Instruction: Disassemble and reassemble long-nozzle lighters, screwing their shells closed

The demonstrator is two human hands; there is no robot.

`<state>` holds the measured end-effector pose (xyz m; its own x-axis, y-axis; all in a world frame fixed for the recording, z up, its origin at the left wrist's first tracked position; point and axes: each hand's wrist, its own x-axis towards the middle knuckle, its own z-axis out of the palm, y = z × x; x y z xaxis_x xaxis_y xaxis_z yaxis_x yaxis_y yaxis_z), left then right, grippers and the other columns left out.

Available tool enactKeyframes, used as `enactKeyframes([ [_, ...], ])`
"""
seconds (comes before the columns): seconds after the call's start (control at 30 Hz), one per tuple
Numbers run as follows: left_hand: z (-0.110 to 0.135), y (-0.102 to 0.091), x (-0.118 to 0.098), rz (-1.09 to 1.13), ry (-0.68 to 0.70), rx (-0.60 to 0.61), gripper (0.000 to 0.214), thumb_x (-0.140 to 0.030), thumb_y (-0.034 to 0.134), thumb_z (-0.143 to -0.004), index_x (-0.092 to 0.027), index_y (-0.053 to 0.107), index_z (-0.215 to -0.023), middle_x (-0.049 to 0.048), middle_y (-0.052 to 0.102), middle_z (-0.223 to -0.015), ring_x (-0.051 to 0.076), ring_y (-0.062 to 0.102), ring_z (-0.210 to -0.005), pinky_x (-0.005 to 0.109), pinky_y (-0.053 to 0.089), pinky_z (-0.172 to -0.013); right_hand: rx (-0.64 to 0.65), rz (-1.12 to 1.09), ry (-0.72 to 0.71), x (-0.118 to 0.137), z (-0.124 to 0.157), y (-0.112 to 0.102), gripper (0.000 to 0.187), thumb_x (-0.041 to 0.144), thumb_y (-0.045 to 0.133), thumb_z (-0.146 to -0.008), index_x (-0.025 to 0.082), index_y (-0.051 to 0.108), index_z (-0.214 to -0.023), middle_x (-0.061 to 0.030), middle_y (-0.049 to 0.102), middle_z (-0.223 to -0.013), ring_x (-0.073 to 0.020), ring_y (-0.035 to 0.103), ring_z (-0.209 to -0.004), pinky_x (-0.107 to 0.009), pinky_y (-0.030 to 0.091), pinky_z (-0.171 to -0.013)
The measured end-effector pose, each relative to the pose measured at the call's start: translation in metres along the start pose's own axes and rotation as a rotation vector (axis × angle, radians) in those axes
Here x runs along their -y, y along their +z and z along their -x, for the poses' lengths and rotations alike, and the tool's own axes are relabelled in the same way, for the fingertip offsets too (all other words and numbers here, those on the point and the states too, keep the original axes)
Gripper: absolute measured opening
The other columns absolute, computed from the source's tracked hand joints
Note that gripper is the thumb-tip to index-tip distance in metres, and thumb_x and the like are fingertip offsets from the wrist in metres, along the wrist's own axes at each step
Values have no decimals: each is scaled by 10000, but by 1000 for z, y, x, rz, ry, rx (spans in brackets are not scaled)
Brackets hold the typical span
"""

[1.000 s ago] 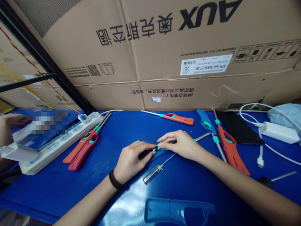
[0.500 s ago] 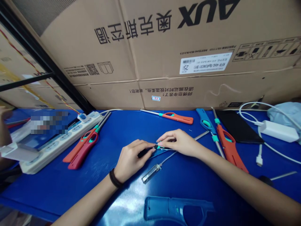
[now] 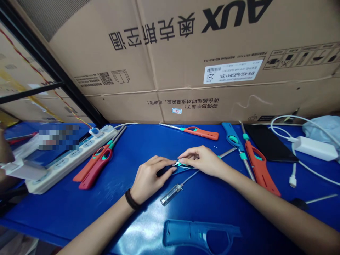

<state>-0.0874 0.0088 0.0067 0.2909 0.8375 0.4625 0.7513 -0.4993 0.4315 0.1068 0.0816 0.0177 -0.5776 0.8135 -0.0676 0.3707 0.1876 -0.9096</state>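
My left hand (image 3: 151,177) is closed around a blue lighter casing half (image 3: 182,170) lying low over the table, its fingers partly hiding it. Thumb and fingertips of my right hand (image 3: 204,160) pinch at a small green part (image 3: 180,164) by the casing, with a thin white wire beside it. The metal barrel (image 3: 227,152) sticks out past my right wrist. Just below the hands lies a clear fuel tank (image 3: 170,195) with a thin tube. Nearer to me is the other blue casing half (image 3: 195,232), inside facing up.
Orange and red gas lighters (image 3: 95,166) lie beside a white power strip (image 3: 69,161) on the left. An orange lighter (image 3: 203,134) lies at the back; a blue lighter (image 3: 231,136), a black phone-like slab (image 3: 272,143) and a white charger (image 3: 315,147) are right. A large cardboard box (image 3: 159,78) stands behind.
Both hands stay almost in place, with small finger movements at the casing. A dark bit between the fingertips now shows whitish. The view has shifted slightly.
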Motion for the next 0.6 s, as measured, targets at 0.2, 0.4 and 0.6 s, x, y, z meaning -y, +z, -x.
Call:
enactKeyframes([
  [0.2,2,0,-1,-84,6,22,201,-278,585,-864,-232,692,-1028,44,720,-939,168,641,-811,290,530,-758,-82,106,-41,0,1,3,194,282,661,-756,165,716,-901,-43,711,-743,-160,652,-695,-254,486,-638],
  [0.4,3,0,1,-84,24,16,177,-269,587,-865,-234,705,-991,37,719,-925,163,630,-786,286,531,-743,-88,171,-63,1,2,3,154,302,659,-765,194,729,-850,-19,723,-720,-159,652,-663,-249,475,-605],
  [0.6,2,2,1,-60,32,11,177,-258,592,-864,-231,698,-1004,35,718,-930,159,631,-800,284,528,-756,18,148,-59,3,1,-8,195,318,645,-778,205,748,-898,-38,753,-867,-205,686,-798,-284,500,-702],
])
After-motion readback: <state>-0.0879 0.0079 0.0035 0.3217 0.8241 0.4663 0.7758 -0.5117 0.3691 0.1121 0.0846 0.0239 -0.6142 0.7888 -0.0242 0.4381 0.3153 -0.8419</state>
